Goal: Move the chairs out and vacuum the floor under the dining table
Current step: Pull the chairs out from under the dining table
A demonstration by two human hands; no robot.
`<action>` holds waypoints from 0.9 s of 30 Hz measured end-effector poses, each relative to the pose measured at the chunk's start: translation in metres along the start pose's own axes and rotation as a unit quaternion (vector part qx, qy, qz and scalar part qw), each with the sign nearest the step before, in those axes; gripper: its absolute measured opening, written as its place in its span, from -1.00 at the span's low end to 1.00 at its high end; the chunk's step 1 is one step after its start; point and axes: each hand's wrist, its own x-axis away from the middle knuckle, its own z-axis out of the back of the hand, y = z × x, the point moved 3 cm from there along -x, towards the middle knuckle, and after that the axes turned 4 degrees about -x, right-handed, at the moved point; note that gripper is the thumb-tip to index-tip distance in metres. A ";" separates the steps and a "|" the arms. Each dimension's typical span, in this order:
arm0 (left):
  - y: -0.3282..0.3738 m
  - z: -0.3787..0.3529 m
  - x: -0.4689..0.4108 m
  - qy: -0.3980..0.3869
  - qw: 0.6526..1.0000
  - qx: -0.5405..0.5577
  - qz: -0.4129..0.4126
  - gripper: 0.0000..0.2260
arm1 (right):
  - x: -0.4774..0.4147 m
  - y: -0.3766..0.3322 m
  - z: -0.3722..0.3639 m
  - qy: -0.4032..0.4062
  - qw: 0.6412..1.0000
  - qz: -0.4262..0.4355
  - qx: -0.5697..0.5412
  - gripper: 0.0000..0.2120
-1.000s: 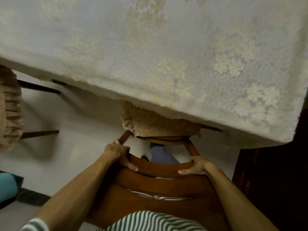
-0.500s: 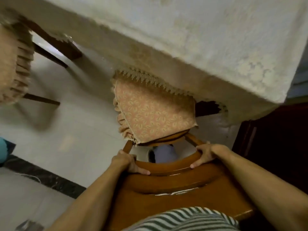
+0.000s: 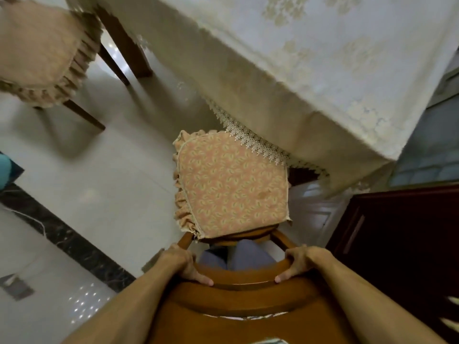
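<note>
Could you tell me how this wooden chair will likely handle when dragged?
Probably stiff and fairly heavy: the chair looks like solid wood. It likely slides easily on the glossy floor. Its soft ruffled cushion may shift.

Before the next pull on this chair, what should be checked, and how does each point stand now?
1. Left hand grips the chair's top rail: ok.
2. Right hand grips the same rail: ok.
3. Seat cushion clear of the tablecloth: not ok, the lace hem overlies its far corner.
4. Gap to the dark cabinet on the right: cannot tell, the forearm hides it.
5. Floor left of the chair free: ok.
</note>
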 end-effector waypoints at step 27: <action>0.120 -0.093 -0.016 -0.033 0.999 0.024 0.018 0.02 | -0.063 0.105 -0.068 -0.061 0.998 -0.001 0.029 0.12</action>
